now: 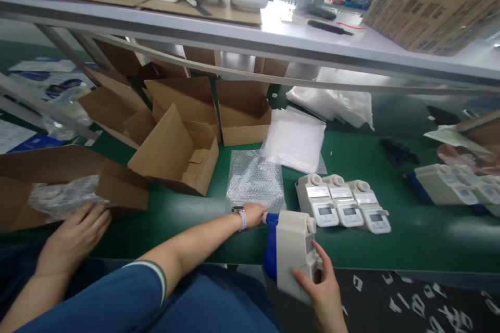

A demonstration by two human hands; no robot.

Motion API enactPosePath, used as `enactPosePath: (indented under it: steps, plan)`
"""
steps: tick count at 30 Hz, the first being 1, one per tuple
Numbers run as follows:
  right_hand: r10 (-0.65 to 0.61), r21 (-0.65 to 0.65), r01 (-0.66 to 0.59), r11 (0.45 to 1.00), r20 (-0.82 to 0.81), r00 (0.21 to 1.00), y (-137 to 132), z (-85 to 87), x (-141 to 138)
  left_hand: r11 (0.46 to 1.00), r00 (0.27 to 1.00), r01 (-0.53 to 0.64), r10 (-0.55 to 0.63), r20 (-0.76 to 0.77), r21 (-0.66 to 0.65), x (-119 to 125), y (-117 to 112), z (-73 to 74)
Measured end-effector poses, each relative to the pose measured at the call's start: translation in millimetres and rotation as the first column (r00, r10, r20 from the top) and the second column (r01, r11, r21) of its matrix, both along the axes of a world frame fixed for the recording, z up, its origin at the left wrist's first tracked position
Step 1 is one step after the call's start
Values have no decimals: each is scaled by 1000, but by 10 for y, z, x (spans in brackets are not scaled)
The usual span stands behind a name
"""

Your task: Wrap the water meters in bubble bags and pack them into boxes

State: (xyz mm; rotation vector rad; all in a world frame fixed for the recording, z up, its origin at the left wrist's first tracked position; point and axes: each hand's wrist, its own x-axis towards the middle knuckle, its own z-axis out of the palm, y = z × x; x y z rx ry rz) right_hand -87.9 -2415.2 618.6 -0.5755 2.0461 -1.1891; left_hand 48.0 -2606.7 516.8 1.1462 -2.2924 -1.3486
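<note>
1. In the head view, the person's left hand (250, 214), with a watch on its wrist, is closing around the blue end of a long white and blue plastic device (292, 255).
2. The right hand (318, 286) is gripping the same device from below, holding it just past the front edge of the smooth green counter (390, 250).
3. The device is showing no wrapping, and its round white cap is facing up.
4. Three white plastic devices with small screens (341, 203) are lying in a row, also bare.
5. A flat sheet of clear bubble wrap (253, 179) is lying just behind the left hand.
6. Brown cardboard boxes (175, 153) are standing open. Another hand, which seems to be a co-worker's (74, 234), is resting on a clear plastic bundle (64, 196) in the nearest box.
</note>
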Motion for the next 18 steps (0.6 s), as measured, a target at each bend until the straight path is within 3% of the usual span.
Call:
enactPosePath:
  steps: [3, 6, 9, 12, 15, 17, 18]
  plan:
    - [-36, -4, 36, 999, -49, 998, 123, -1, 153, 1000, 1000, 28, -28, 6, 10, -47, 148, 31]
    - [-7, 33, 17, 999, -270, 963, 225, -68, 280, 1000, 1000, 18, -18, -6, 25, -40, 223, 140]
    - [97, 113, -45, 993, -519, 849, 282, -135, 375, 1000, 1000, 13, -13, -21, 5, -57, 238, 336]
    - [148, 152, -66, 986, -627, 765, 270, -146, 424, 999, 1000, 17, -18, -25, -38, -147, 207, 584]
    - [44, 51, -21, 998, -489, 871, 211, -93, 389, 994, 996, 89, -91, -23, -69, -143, 180, 851]
    - [-76, -36, 71, 997, -199, 977, 177, -39, 332, 985, 990, 135, -138, -24, -105, -20, 184, 1017]
    - [-136, -64, 134, 989, -27, 990, 165, -15, 304, 978, 988, 151, -155, -14, -143, 63, 193, 1091]
